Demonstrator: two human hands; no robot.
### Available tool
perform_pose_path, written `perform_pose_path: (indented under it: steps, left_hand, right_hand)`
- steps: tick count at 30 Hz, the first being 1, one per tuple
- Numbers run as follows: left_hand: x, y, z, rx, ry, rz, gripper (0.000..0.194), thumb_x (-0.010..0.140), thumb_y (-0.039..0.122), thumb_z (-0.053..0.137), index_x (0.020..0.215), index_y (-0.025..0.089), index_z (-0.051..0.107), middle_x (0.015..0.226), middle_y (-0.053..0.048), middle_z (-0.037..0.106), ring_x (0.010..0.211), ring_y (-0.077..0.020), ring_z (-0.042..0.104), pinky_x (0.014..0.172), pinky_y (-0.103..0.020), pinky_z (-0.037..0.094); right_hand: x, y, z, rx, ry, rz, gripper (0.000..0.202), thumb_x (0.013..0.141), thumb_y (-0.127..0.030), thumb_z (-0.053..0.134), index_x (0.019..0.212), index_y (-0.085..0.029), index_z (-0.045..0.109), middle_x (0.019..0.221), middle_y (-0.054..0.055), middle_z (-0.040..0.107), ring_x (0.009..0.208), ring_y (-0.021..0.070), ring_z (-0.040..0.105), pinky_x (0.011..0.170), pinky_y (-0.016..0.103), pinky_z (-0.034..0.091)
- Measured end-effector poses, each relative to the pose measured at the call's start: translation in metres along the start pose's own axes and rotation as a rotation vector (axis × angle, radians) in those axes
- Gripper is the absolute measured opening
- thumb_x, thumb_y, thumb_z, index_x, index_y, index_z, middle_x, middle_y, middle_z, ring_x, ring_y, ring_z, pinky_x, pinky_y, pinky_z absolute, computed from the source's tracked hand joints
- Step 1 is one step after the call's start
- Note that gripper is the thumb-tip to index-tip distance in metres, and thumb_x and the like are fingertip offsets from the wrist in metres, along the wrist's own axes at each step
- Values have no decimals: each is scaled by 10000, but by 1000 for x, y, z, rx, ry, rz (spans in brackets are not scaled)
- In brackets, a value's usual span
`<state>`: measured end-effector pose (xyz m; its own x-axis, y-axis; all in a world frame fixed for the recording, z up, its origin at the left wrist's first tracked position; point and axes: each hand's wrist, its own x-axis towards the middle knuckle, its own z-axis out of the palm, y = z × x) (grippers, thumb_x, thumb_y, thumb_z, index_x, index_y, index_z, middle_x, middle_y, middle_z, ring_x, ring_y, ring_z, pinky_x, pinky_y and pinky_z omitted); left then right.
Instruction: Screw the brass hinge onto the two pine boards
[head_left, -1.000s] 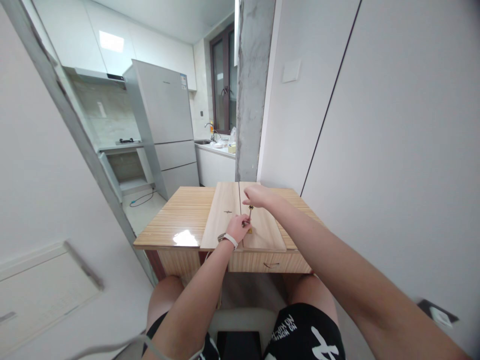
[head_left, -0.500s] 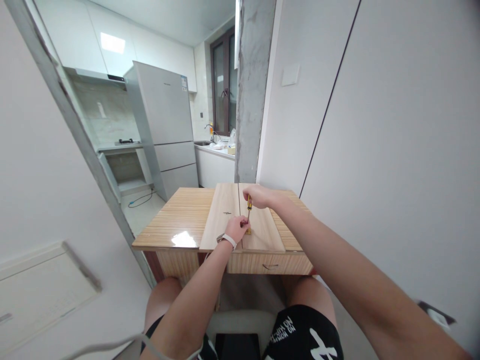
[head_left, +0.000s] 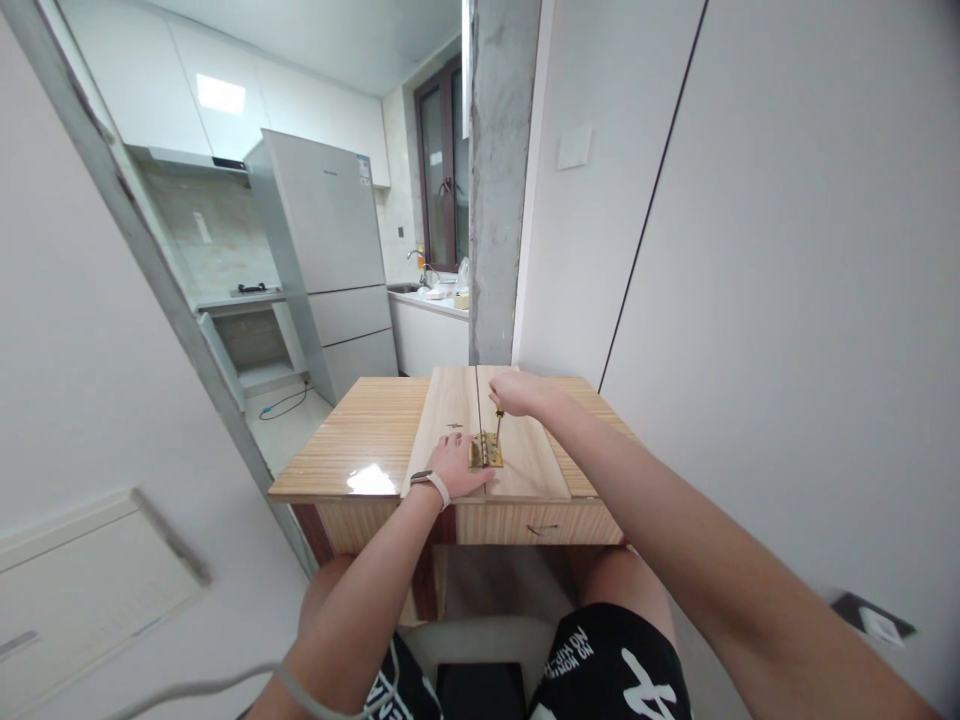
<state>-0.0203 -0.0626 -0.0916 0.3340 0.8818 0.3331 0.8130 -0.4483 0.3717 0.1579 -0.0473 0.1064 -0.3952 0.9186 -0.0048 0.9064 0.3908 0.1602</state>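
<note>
A brass hinge (head_left: 486,452) lies open across the dark seam between two pale wooden boards (head_left: 525,470). My right hand (head_left: 514,393) is closed around the handle of a screwdriver (head_left: 500,424), which stands nearly upright with its tip at the right leaf of the hinge. My left hand (head_left: 456,466) lies flat with fingers spread on the boards, just left of the hinge and touching or close to its edge. A few small dark screws (head_left: 454,426) sit on the left board.
The boards rest on a striped wooden table (head_left: 337,440) with a drawer (head_left: 540,526) at its front. A pale wall (head_left: 750,300) rises on the right. Beyond the opening stand a grey fridge (head_left: 322,220) and a sink counter (head_left: 427,330). A grey cable (head_left: 195,686) crosses at lower left.
My left hand has let go near the screwdriver tip, moved left and flattened on the board, uncovering the hinge. My right hand stays on the screwdriver.
</note>
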Motion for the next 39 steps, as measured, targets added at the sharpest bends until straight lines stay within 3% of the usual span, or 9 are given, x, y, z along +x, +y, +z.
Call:
perform_pose_path:
  steps: [5,10,17,22,26,31,34,39]
  left_hand:
    - [-8,-3,7,12,16,-11,780,825,760,652,1371,209,578,1395,-191,586,1331,-402,495,1126,-495,384]
    - [-13,0,8,7,33,-10,736,851,722,640,1363,197,580,1411,-187,578,1352,-390,479,1134,-484,373]
    - [-15,2,7,33,48,14,688,873,708,618,1328,192,609,1361,-186,599,1322,-387,496,1128,-480,378]
    - [-16,4,4,39,54,21,663,881,696,618,1306,187,625,1345,-185,607,1314,-380,500,1131,-476,379]
    - [-17,6,3,39,62,27,654,884,692,617,1296,184,633,1334,-186,612,1298,-381,506,1126,-480,381]
    - [-19,7,3,68,90,48,647,892,683,613,1291,175,641,1302,-181,632,1292,-367,515,1141,-466,372]
    - [-20,7,3,113,104,70,591,912,668,590,1242,183,663,1271,-164,653,1274,-352,529,1155,-460,366]
    - [-21,8,3,145,109,81,554,926,657,571,1215,196,678,1259,-151,669,1263,-345,538,1158,-467,367]
  right_hand:
    - [3,5,11,102,26,-59,263,923,-128,622,1150,-157,751,1161,115,778,966,201,711,736,243,457]
    - [2,8,11,122,-47,-70,338,832,-94,688,1147,-189,761,1134,72,786,955,188,705,700,230,449]
    - [-1,4,9,85,45,-37,183,939,-237,668,1055,-195,803,1089,90,801,964,196,718,748,245,460]
    - [-3,0,13,8,110,10,247,979,-328,615,1025,-186,811,1106,162,788,1013,258,731,796,295,486]
    - [-2,-5,14,3,82,31,286,993,-341,588,1085,-166,794,1153,186,771,1048,275,724,813,313,497]
    - [0,-5,11,97,-31,-28,331,842,-180,731,1172,-180,752,1173,108,774,1013,223,710,726,247,477]
    - [1,-3,8,86,-88,-9,295,819,-136,751,1108,-190,774,1118,80,788,983,206,711,694,230,456]
    - [-2,1,7,23,-36,6,154,897,-244,738,1027,-191,802,1063,101,797,974,219,719,741,249,461]
